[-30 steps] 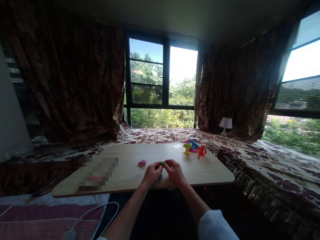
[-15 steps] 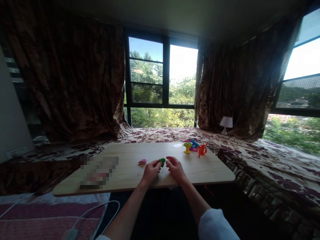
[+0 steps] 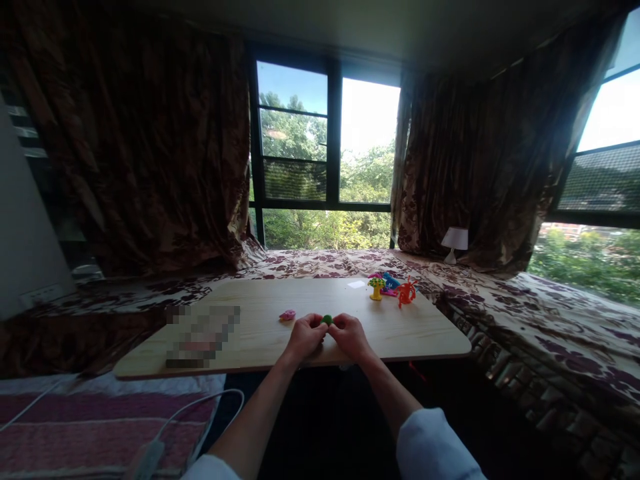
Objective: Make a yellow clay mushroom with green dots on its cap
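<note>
A small green lump that looks like modelling clay (image 3: 327, 319) is held up just above the near part of the table. My left hand (image 3: 306, 335) is closed, pinching its left side between thumb and fingers. From the other side, the closed fingers of my right hand (image 3: 349, 335) grip it too, so both hands nearly meet and hide much of it. Beyond my left hand lies a pink clay-like piece (image 3: 287, 315). Farther off at the right stand a yellow tree-like figure with a spotted green top (image 3: 377, 289), an orange many-armed figure (image 3: 407, 293) and a blue figure (image 3: 391, 282).
The pale wooden table (image 3: 260, 347) has rounded corners. A blurred-out flat object (image 3: 203, 337) lies on its left side, and a white card-like piece (image 3: 357, 285) near the back edge. A white cable (image 3: 200, 397) runs at lower left. Behind stands a small lamp (image 3: 455, 239).
My right hand has moved left and closed onto the green lump, which only my left hand held before. Less of the lump shows now. The view has tipped slightly.
</note>
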